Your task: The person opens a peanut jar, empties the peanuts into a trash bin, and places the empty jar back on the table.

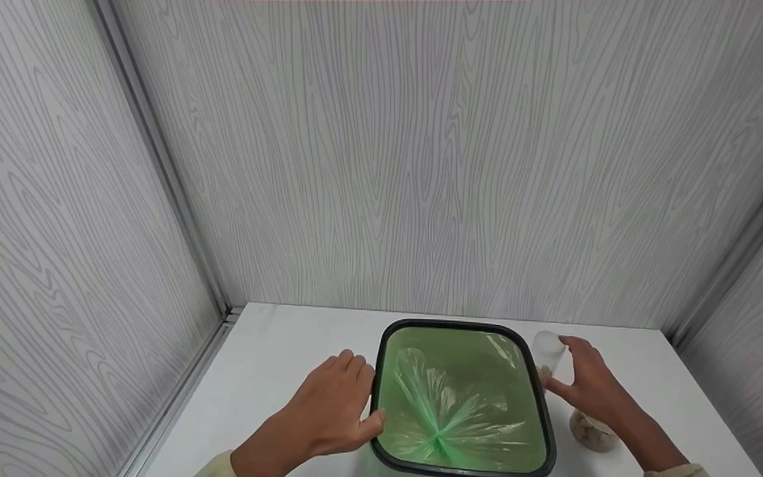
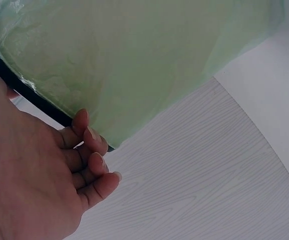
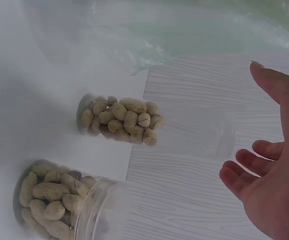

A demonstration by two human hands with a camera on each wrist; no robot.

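A bin (image 1: pixel 466 473) with a black rim and a green plastic bag liner (image 1: pixel 474 377) stands in the middle of the white table. My left hand (image 1: pixel 335 404) holds its left rim, the fingers (image 2: pixel 97 180) bent at the rim and the thumb lying against it. To the bin's right stands a tall clear jar (image 3: pixel 119 117), its lower part filled with peanuts in shells. My right hand (image 1: pixel 590 381) is beside the jar's top, thumb and fingers spread apart around it. In the right wrist view those fingers (image 3: pixel 252 162) are loosely bent and apart from the jar.
A second, wider clear jar (image 3: pixel 49 200) of peanuts stands nearer on the right, partly under my right forearm in the head view. Wood-grain panels (image 1: pixel 421 159) enclose the white table (image 1: pixel 269 344) at the back and both sides.
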